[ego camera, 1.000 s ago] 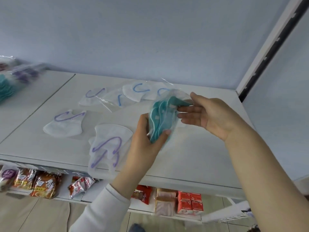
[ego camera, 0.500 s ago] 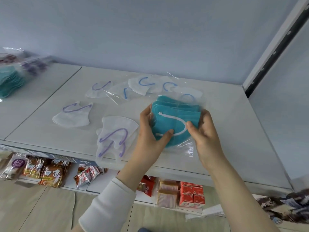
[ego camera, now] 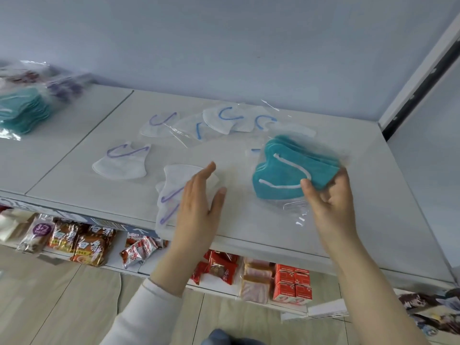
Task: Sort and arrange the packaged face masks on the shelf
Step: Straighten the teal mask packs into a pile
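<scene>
A clear packet of teal face masks (ego camera: 286, 173) with white ear loops is pinched at its right corner by my right hand (ego camera: 331, 197), just above the white shelf (ego camera: 361, 185). My left hand (ego camera: 199, 195) hovers with straight fingers and holds nothing, over a white mask packet with purple loops (ego camera: 171, 185) at the shelf's front edge. Another white packet with purple loops (ego camera: 122, 163) lies further left. Several white packets with blue or purple loops (ego camera: 224, 118) lie scattered near the back wall.
A blurred pile of teal mask packets (ego camera: 22, 110) and purple-toned packets (ego camera: 64, 85) sits at the far left of the shelf. Below, a lower shelf holds snack bags (ego camera: 84, 245) and red cartons (ego camera: 291, 282). A wall post (ego camera: 418, 78) bounds the right.
My left hand let go of the teal packet and moved left over the white packet. My right hand now holds the teal packet alone and has carried it right, flat toward the shelf.
</scene>
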The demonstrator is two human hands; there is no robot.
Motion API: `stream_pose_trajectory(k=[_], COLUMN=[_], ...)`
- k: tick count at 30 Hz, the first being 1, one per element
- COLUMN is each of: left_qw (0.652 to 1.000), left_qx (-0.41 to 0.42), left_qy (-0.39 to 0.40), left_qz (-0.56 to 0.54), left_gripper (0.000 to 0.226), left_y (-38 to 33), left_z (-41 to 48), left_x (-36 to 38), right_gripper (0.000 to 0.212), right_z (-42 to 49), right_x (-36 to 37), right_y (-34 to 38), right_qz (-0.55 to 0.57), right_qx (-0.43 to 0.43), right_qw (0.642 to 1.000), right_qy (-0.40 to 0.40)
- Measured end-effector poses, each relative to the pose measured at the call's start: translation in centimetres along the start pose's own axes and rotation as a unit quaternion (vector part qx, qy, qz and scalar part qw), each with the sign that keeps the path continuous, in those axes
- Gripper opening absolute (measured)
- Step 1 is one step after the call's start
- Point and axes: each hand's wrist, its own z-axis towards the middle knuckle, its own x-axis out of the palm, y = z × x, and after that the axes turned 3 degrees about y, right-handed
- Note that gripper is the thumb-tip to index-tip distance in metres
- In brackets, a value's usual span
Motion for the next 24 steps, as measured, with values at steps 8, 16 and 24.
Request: stream_pose_trajectory(k=[8, 16, 24], left_qw=[0.962, 0.980, 0.980], left_qx=[-0.016, 0.025, -0.003], left_qy=[0.097, 0.087, 0.070], left_qz=[0.254, -0.175, -0.188], left_gripper=[0.040, 0.037, 0.026], left_y=[3.1, -0.9, -2.6], left_z=[3.5, 4.7, 2.4], left_x=[0.0, 0.7, 3.5], right_gripper=[0.032, 0.029, 0.030], right_z=[1.8, 1.6, 0.1], right_x=[1.7, 1.6, 1.3], right_y=[0.2, -0.1, -0.5], right_qz=[-0.036, -0.026, -0.053], right_qx=[-0.002, 0.020, 0.020], right_qw=[0.999, 0.998, 0.996], right_qy=[0.021, 0.050, 0.070])
